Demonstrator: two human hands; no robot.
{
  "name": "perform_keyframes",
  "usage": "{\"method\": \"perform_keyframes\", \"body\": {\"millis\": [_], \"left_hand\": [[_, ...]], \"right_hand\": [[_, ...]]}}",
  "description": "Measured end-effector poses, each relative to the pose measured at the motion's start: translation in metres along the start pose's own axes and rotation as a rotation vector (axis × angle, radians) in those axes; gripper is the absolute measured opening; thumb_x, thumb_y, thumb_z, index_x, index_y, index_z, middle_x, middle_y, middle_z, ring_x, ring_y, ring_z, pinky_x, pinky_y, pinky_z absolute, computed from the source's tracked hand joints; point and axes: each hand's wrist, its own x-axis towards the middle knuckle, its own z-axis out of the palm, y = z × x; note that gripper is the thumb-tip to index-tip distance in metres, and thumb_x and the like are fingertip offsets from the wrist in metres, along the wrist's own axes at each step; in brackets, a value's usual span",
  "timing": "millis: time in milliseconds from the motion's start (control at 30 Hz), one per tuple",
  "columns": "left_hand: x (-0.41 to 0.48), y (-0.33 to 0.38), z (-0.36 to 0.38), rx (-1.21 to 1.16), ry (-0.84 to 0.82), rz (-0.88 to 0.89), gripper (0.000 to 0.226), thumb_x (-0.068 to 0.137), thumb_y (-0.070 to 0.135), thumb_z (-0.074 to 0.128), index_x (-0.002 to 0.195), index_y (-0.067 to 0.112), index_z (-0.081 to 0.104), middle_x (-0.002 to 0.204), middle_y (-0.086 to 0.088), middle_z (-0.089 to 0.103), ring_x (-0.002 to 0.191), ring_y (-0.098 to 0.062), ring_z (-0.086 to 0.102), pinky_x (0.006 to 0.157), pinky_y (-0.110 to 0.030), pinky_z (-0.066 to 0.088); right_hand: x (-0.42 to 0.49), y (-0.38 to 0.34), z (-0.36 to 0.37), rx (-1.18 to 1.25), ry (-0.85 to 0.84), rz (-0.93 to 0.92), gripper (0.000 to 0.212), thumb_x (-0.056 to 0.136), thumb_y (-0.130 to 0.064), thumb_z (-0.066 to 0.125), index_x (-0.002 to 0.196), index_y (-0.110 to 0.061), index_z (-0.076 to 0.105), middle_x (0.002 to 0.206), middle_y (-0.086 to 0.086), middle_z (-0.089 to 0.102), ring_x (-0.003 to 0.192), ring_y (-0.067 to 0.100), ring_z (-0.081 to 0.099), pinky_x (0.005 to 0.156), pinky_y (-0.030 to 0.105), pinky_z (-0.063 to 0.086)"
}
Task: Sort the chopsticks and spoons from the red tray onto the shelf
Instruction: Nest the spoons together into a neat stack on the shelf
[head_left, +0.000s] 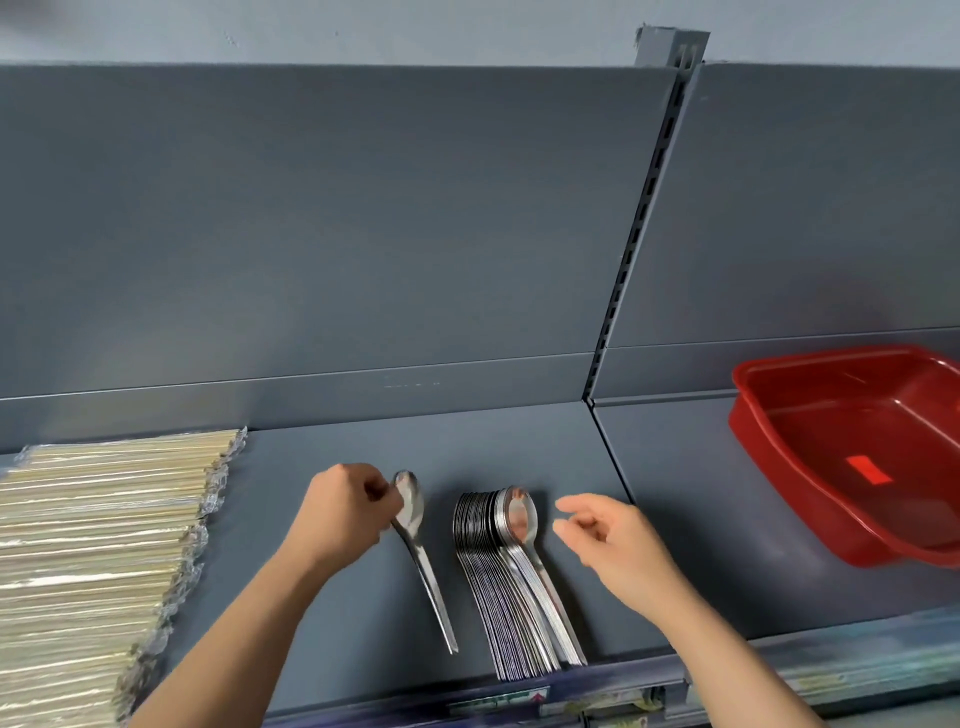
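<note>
The left hand (340, 512) pinches a slim, shiny steel spoon (423, 566) near its oval bowl, the handle pointing to the front edge of the matte grey shelf (337, 623). Just right of it, a nested stack (498, 571) of matching spoons reaches that edge. The right hand (613, 545) hovers beside the stack, fingers loose, holding nothing. Clear-wrapped pale chopsticks (98, 545) fill the shelf's left end. The glossy red plastic tray (769, 452) sits well right.

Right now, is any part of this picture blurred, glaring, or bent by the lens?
Head view: the left hand looks slightly motion-blurred at the single spoon; the stacked spoons show glare; the shelf upright leans, wide-angle distortion; the red tray is cropped at right.
</note>
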Motion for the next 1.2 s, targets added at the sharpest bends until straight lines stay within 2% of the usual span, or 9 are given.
{"method": "perform_keyframes", "body": {"millis": [67, 233, 400, 567, 700, 833, 1067, 1133, 1200], "left_hand": [[-0.001, 0.016, -0.005, -0.105, -0.063, 0.054, 0.028, 0.086, 0.016, 0.063, 0.059, 0.014, 0.060, 0.042, 0.004, 0.059, 0.032, -0.006, 0.049, 0.036, -0.015, 0.039], [-0.005, 0.063, 0.022, -0.274, -0.175, 0.202, 0.026, 0.089, 0.016, 0.064, 0.063, 0.014, 0.062, 0.043, 0.001, 0.059, 0.034, -0.010, 0.049, 0.041, -0.019, 0.041], [0.001, 0.059, 0.033, -0.447, -0.221, 0.183, 0.022, 0.087, 0.034, 0.068, 0.082, 0.013, 0.071, 0.060, -0.001, 0.067, 0.045, -0.010, 0.054, 0.048, -0.022, 0.046], [0.003, 0.017, 0.040, -0.246, -0.190, 0.042, 0.033, 0.074, 0.037, 0.081, 0.095, 0.019, 0.064, 0.073, 0.001, 0.064, 0.042, -0.006, 0.054, 0.047, -0.019, 0.045], [-0.003, 0.003, 0.049, -0.284, -0.214, -0.028, 0.039, 0.070, 0.034, 0.084, 0.097, 0.016, 0.063, 0.079, -0.008, 0.066, 0.044, -0.009, 0.057, 0.045, -0.025, 0.050], [-0.007, -0.001, 0.056, -0.338, -0.263, -0.041, 0.038, 0.071, 0.025, 0.085, 0.097, 0.014, 0.061, 0.072, -0.007, 0.070, 0.051, -0.016, 0.063, 0.052, -0.033, 0.057], [-0.009, -0.004, 0.057, -0.353, -0.269, -0.042, 0.035, 0.072, 0.020, 0.084, 0.097, 0.013, 0.060, 0.062, 0.001, 0.069, 0.049, -0.013, 0.064, 0.051, -0.027, 0.055], [-0.008, -0.005, 0.056, -0.346, -0.278, -0.040, 0.036, 0.072, 0.020, 0.084, 0.098, 0.012, 0.061, 0.062, 0.000, 0.070, 0.050, -0.013, 0.064, 0.052, -0.027, 0.055], [-0.008, -0.006, 0.057, -0.340, -0.283, -0.036, 0.038, 0.072, 0.021, 0.084, 0.100, 0.011, 0.061, 0.063, 0.000, 0.070, 0.050, -0.013, 0.064, 0.052, -0.027, 0.055]], "right_hand": [[0.005, -0.018, -0.001, 0.104, -0.011, -0.046, 0.012, 0.087, -0.016, 0.070, 0.092, -0.027, 0.070, 0.072, -0.006, 0.068, 0.055, 0.006, 0.054, 0.055, 0.016, 0.043], [0.019, -0.053, 0.010, 0.306, -0.180, -0.051, 0.008, 0.086, -0.009, 0.070, 0.093, -0.009, 0.067, 0.054, -0.002, 0.061, 0.045, 0.009, 0.047, 0.043, 0.018, 0.037], [0.030, -0.041, -0.004, 0.264, -0.135, 0.075, 0.005, 0.086, -0.008, 0.068, 0.085, -0.004, 0.066, 0.064, 0.013, 0.063, 0.049, 0.016, 0.046, 0.049, 0.024, 0.037], [0.033, -0.015, -0.007, 0.271, -0.112, 0.231, 0.016, 0.082, -0.004, 0.072, 0.095, -0.003, 0.064, 0.067, 0.006, 0.067, 0.051, 0.009, 0.057, 0.048, 0.021, 0.046], [0.037, -0.012, 0.000, 0.230, -0.137, 0.282, 0.011, 0.082, -0.003, 0.072, 0.087, -0.005, 0.062, 0.056, 0.003, 0.062, 0.046, 0.009, 0.056, 0.047, 0.019, 0.048], [0.038, -0.011, 0.005, 0.164, -0.160, 0.294, 0.011, 0.081, -0.003, 0.073, 0.083, -0.003, 0.062, 0.054, 0.004, 0.063, 0.046, 0.012, 0.057, 0.050, 0.020, 0.051], [0.036, -0.010, 0.012, 0.086, -0.095, 0.220, 0.025, 0.073, 0.005, 0.076, 0.091, -0.001, 0.060, 0.060, 0.008, 0.065, 0.047, 0.018, 0.061, 0.047, 0.026, 0.051], [0.035, -0.006, 0.013, 0.054, -0.058, 0.199, 0.023, 0.073, 0.000, 0.078, 0.088, -0.002, 0.061, 0.063, 0.008, 0.064, 0.046, 0.016, 0.061, 0.047, 0.028, 0.052], [0.032, -0.004, 0.013, -0.044, -0.023, 0.164, 0.020, 0.073, -0.017, 0.080, 0.083, -0.010, 0.063, 0.063, 0.006, 0.067, 0.046, 0.013, 0.061, 0.047, 0.027, 0.050]]}}
